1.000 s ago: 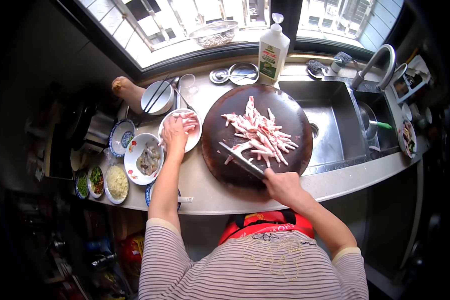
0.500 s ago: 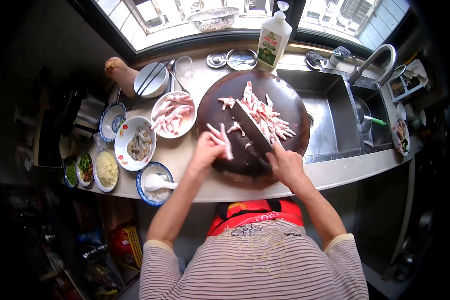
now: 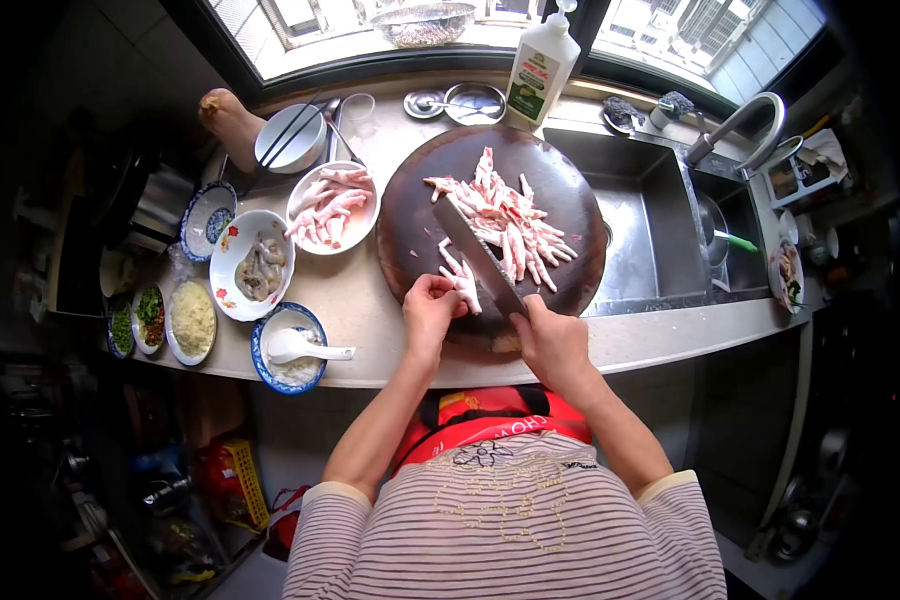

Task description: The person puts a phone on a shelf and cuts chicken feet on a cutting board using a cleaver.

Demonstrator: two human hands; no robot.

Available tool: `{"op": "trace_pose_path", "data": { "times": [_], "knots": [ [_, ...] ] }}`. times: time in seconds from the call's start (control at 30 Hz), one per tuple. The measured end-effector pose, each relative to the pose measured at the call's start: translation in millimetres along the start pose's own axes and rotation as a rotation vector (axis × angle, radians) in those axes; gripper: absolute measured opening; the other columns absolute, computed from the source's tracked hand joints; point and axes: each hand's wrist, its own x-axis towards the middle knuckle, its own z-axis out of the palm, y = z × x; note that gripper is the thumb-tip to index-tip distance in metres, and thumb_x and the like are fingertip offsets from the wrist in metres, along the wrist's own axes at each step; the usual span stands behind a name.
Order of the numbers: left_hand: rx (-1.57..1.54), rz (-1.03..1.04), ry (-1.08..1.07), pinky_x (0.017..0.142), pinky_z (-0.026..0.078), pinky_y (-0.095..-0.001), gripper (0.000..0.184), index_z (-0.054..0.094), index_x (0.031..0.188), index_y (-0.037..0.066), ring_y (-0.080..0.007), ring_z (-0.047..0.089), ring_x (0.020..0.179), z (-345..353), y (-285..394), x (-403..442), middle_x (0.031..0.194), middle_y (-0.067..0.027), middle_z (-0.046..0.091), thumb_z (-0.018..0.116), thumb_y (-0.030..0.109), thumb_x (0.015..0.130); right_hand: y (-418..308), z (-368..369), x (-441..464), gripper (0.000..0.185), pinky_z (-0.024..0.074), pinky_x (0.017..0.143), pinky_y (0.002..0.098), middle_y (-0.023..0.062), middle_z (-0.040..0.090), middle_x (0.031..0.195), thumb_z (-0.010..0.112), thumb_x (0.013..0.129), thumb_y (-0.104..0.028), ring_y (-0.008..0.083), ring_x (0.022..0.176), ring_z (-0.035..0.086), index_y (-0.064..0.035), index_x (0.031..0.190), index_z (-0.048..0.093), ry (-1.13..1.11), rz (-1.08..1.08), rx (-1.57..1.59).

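A single chicken foot is pinched by the fingers of the left hand at the near left part of the round chopping board; which end is pinched cannot be told clearly. The handle of a knife is gripped by the fingers of the right hand, its broad blade held slanting beside the pile of chicken feet. More feet are held in the white bowl on the tabletop. The chicken foot can be judged light, its skin soft and probably slippery over stiff bones, so little damage is to be feared from a firm squeeze. It is probably best held by the thick shank, well clear of the blade, since the splayed toes may bend and slide. The knife looks rigid and heavier, so a fuller grip is needed.
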Motion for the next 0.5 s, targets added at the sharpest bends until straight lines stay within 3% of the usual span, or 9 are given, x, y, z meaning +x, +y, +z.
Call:
{"op": "trace_pose_path", "data": {
  "times": [0.2, 0.3, 0.5],
  "knots": [
    [0.199, 0.242, 0.064, 0.047, 0.046, -0.0259, 0.008, 0.058, 0.086, 0.000, -0.0120, 0.060, 0.049, 19.2, -6.6, -10.2, 0.059, -0.0074, 0.062, 0.061, 0.004, 0.080, -7.6, 10.6, 5.1, 0.016, 0.0439, 0.047, 0.0467, 0.0149, 0.057, 0.056, 0.058, 0.085, -0.017, 0.0355, 0.051, 0.059, -0.0063, 0.083, 0.047, -0.112, 0.019, -0.045],
    [0.289, 0.264, 0.089, 0.047, 0.046, -0.0274, 0.007, 0.058, 0.081, 0.001, -0.0131, 0.062, 0.051, 21.6, -2.3, -11.4, 0.059, -0.0087, 0.063, 0.062, 0.007, 0.080, -8.0, 14.1, 10.1, 0.015, 0.0440, 0.047, 0.0468, 0.0143, 0.056, 0.054, 0.057, 0.085, -0.016, 0.0352, 0.051, 0.059, -0.0052, 0.084, 0.046, -0.159, -0.001, -0.115],
    [0.425, 0.420, 0.167, 0.055, 0.050, -0.0351, 0.015, 0.059, 0.077, 0.001, -0.0256, 0.065, 0.056, 24.1, -8.2, -5.4, 0.060, -0.0124, 0.063, 0.066, 0.014, 0.077, -4.2, 6.9, 11.6, 0.017, 0.0441, 0.048, 0.0484, 0.0163, 0.057, 0.056, 0.056, 0.084, -0.013, 0.0366, 0.053, 0.059, -0.0032, 0.087, 0.043, -0.324, 0.011, -0.166]
  ]
}}
